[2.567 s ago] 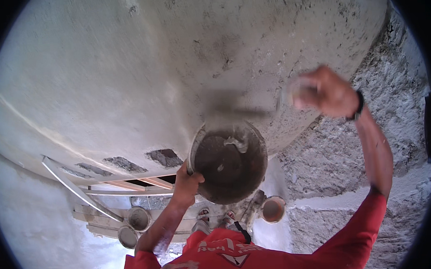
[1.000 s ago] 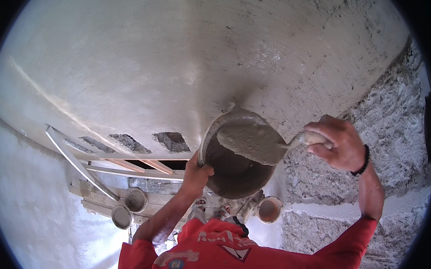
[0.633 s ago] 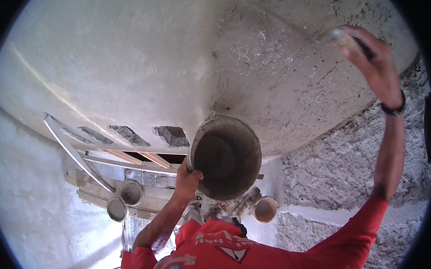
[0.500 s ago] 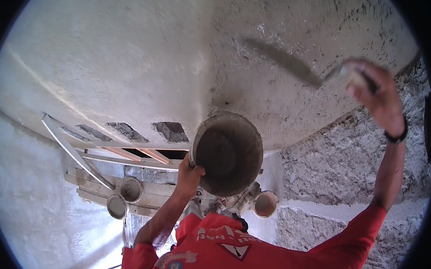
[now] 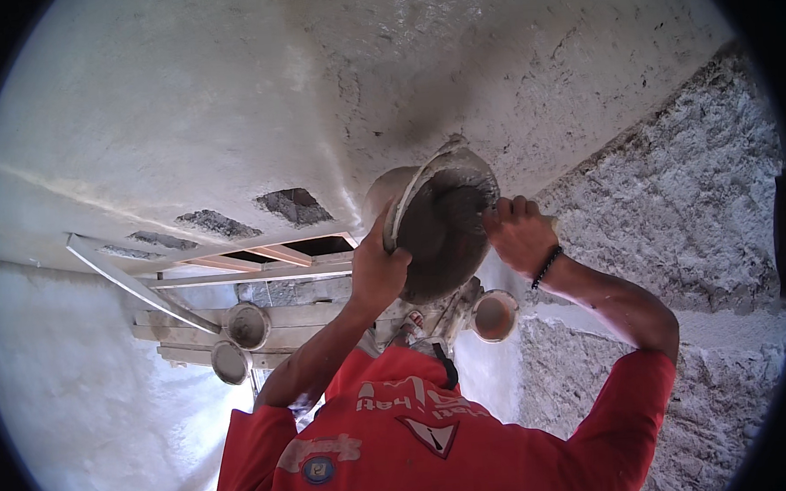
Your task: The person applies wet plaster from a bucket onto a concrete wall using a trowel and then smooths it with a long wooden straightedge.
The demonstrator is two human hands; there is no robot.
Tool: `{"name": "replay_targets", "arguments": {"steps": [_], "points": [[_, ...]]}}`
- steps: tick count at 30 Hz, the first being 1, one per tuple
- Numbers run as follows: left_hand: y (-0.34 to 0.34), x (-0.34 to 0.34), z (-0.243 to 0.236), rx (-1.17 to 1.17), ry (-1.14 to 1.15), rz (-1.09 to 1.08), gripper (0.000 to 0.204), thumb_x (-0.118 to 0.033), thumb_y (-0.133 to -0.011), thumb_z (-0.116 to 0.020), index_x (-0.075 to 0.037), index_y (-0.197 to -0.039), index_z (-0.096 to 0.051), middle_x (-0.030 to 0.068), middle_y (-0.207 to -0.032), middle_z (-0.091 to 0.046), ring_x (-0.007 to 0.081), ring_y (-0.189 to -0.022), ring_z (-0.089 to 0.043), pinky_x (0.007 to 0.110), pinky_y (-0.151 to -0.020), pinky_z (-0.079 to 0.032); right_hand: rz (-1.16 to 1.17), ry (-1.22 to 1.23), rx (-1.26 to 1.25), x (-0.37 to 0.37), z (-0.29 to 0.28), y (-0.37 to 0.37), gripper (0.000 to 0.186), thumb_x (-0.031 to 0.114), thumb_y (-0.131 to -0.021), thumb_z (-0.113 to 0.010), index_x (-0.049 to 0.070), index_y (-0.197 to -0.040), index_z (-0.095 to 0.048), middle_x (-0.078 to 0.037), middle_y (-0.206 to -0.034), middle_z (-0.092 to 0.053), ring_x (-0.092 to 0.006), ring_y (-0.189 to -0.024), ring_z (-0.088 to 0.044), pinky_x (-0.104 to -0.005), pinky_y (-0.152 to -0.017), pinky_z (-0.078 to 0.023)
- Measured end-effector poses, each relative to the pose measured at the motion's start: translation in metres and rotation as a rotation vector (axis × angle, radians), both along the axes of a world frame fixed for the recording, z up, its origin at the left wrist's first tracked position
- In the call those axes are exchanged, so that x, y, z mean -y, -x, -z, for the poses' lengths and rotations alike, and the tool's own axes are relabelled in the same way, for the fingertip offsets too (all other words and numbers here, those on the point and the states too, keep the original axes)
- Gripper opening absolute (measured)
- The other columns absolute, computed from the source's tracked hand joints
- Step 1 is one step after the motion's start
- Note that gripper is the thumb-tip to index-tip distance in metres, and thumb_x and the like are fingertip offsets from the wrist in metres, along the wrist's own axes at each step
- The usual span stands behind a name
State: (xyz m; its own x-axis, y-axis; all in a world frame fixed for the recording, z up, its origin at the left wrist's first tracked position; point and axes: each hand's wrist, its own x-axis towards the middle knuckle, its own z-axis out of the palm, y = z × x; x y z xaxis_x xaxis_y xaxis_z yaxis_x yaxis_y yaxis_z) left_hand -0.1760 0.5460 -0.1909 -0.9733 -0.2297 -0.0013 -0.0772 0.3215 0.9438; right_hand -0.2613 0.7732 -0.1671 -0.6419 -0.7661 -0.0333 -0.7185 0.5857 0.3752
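Note:
I hold a dark, mortar-crusted bucket (image 5: 440, 270) tilted against the grey plastered wall (image 5: 185, 105), its pale rim raised. My left hand (image 5: 381, 272) is closed on the bucket's left rim. My right hand (image 5: 520, 235) is at the bucket's right side, fingers curled round what looks like the trowel's pale handle (image 5: 552, 227); its blade cannot be made out in the bucket's shadow. Dark mortar lies inside the bucket.
Wooden planks (image 5: 177, 329) under my feet carry two small pails (image 5: 248, 326) at left; another pail (image 5: 494, 316) sits right. A pale slanted batten (image 5: 131, 279) leans at left, near rough holes (image 5: 290, 206) in the wall. Rough masonry (image 5: 656, 234) fills the right.
My right hand has come down from high on the wall at right to the bucket. The bucket has risen and tilted; my left hand moved up with it.

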Motion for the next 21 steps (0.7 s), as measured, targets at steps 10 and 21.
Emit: {"name": "replay_targets", "arguments": {"steps": [10,21], "points": [[-0.010,0.006,0.003,0.114,-0.103,-0.040,0.070,0.000,-0.068,-0.053,-0.011,-0.136,-0.043,0.0227,-0.106,-0.061,0.0329,-0.099,-0.061,0.037,-0.087,-0.047,0.052,0.592,0.536,-0.020,0.085,-0.019,0.040,0.020,-0.077,-0.064,0.014,-0.116,-0.056,-0.015,-0.091,-0.059,-0.0332,-0.076,-0.063,-0.0428,-0.064,-0.053],[-0.057,0.064,0.072,0.185,-0.615,-0.366,0.051,0.003,-0.065,-0.049,0.000,-0.116,-0.053,0.0059,-0.092,-0.059,0.0120,-0.073,-0.055,0.024,-0.060,-0.046,-0.191,0.540,0.540,0.003,-0.053,0.010,0.036,0.017,-0.076,-0.068,0.007,-0.108,-0.059,-0.011,-0.082,-0.057,-0.0290,-0.068,-0.061,-0.0398,-0.061,-0.052]]}}
